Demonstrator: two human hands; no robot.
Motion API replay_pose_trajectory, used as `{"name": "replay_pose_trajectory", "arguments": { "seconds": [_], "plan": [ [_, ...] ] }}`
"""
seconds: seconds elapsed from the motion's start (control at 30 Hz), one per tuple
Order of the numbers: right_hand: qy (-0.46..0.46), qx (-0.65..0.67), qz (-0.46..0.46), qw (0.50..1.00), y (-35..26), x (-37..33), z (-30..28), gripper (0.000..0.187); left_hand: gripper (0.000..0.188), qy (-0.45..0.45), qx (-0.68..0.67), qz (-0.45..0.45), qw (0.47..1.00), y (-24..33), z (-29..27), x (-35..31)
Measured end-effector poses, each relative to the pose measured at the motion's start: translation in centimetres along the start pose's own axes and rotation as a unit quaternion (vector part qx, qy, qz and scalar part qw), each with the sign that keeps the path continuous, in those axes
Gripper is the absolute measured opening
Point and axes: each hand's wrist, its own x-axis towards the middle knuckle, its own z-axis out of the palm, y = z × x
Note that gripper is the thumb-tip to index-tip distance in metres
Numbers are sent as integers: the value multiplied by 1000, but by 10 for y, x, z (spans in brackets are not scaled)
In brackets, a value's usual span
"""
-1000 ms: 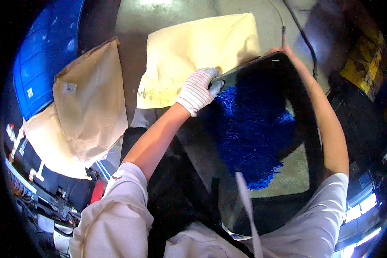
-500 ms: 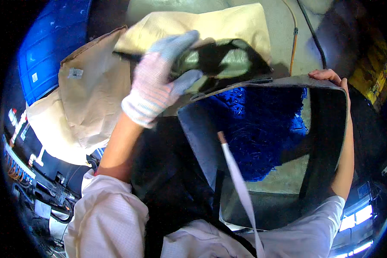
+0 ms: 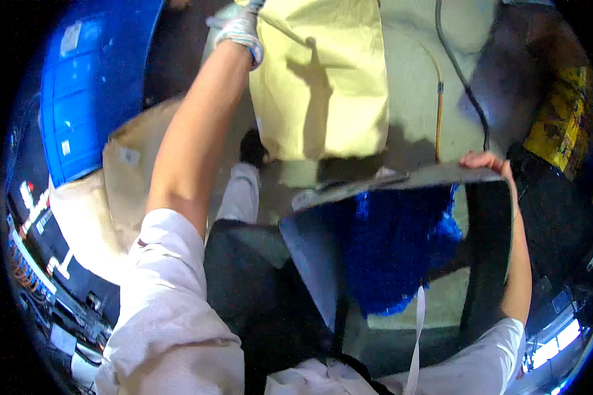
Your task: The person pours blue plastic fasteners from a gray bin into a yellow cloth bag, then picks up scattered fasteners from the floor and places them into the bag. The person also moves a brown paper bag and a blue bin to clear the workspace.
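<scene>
My left hand (image 3: 239,31), in a pale knit glove with grey fingertips, is stretched far forward at the upper left edge of a yellow paper sack (image 3: 352,85). Its fingers look closed on that edge, though the fingertips are partly cut off by the picture's top. The sack is spread out at full length, with a dark shadow across it. My bare right hand (image 3: 486,162) grips the far right rim of a grey bin (image 3: 402,179), the arm running along its right side. Dark blue flaky material (image 3: 402,250) covers much of the bin's inside, beside a paler patch.
A brown paper sack (image 3: 135,171) and a blue crate (image 3: 89,99) stand at the left. An orange hose (image 3: 439,118) and a black cable (image 3: 461,79) run over the floor. Something yellow and worn (image 3: 560,122) is at the right. A white strap (image 3: 417,342) dangles before the bin.
My left hand has moved far forward. The yellow sack, folded before with its dark side showing, now lies stretched out lengthwise. The bin sits slightly lower in view; my right hand keeps its rim.
</scene>
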Motion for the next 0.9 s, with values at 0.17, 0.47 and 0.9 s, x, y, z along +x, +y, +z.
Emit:
{"name": "replay_pose_trajectory", "arguments": {
  "seconds": [0.17, 0.47, 0.9],
  "plan": [
    [-32, -34, -29, 998, 16, 3, -20, 72, 115, 33, 26, 45, 998, -12, 39, 112],
    [12, -136, -5, 991, -6, 18, -3, 75, 113, 11, 752, 301, 586, -74, 107, 194],
    [1, -141, -21, 990, 14, 29, -14, 75, 40, -193, 738, 91, 640, -146, 0, 107]
  ]
}}
